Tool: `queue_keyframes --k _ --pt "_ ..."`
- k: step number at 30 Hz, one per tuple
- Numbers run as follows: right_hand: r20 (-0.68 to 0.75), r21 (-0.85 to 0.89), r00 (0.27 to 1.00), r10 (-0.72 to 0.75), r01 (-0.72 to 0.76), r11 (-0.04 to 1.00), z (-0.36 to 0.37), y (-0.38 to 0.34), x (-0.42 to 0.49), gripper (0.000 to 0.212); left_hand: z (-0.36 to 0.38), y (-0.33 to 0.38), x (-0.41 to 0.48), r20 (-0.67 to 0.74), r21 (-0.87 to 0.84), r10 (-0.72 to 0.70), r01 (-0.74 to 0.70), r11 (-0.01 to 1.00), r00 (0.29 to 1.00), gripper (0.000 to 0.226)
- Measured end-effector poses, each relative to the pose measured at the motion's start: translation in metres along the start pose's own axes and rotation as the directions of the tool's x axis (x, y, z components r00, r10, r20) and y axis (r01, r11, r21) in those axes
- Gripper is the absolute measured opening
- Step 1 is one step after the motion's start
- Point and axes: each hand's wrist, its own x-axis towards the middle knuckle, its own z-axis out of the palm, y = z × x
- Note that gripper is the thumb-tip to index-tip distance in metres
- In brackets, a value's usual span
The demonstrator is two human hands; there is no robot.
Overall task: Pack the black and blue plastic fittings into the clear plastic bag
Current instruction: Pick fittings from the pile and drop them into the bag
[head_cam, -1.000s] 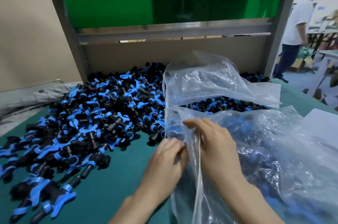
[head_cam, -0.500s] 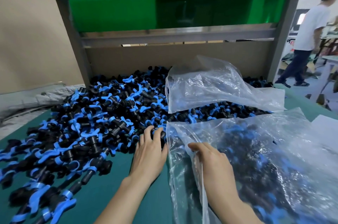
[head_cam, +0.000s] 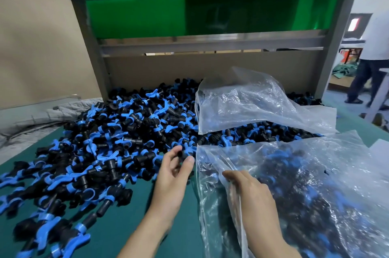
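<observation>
Pinch grip first: our left hand [head_cam: 173,173] has thumb and forefinger curled round one small plastic fitting [head_cam: 180,154], its black barrel showing, at the near edge of the heap and just beside the bag's mouth. Our right hand [head_cam: 250,192] grips the bunched rim of the big clear plastic bag [head_cam: 326,205], fingers curled into the film.

We judge these fittings light and rigid: hard moulded plastic, nothing fragile. The blue wing-shaped handles stick out and look likely to hook on one another, so a grab into the heap may drag neighbours along. We'd take each by the black barrel, or scoop a loose handful. The bag is the awkward one. It's thin, soft, slippery film that will likely collapse unless the rim is held, and it's already weighted by a good load of fittings inside it on the table.

Outward now: the loose pile of black and blue fittings [head_cam: 109,141] sprawls across the green table mat [head_cam: 113,222] on the left, reaching right up to the bag. A second crumpled clear bag [head_cam: 252,106] lies on the pile behind. Grey cloth [head_cam: 31,118] sits far left, and a person [head_cam: 374,51] stands off right.
</observation>
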Motion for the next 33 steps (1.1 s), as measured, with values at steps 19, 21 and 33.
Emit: queue_keyframes --k 19,21,33 --pt "-0.028 0.037 1.000 -0.011 0.012 0.999 0.000 -0.004 -0.005 0.037 -0.003 0.009 -0.007 -0.014 -0.595 -0.387 0.303 0.744 0.922 0.042" --pt "-0.029 0.030 0.999 -0.019 0.020 0.999 0.000 -0.005 -0.005 0.038 -0.002 0.009 -0.007 -0.039 -0.620 -0.379 0.275 0.735 0.925 0.043" --pt "-0.070 0.024 0.997 -0.026 0.027 0.999 0.004 -0.002 -0.004 0.039 0.002 0.001 -0.009 -0.122 -0.426 -0.207 0.137 0.894 0.971 0.022"
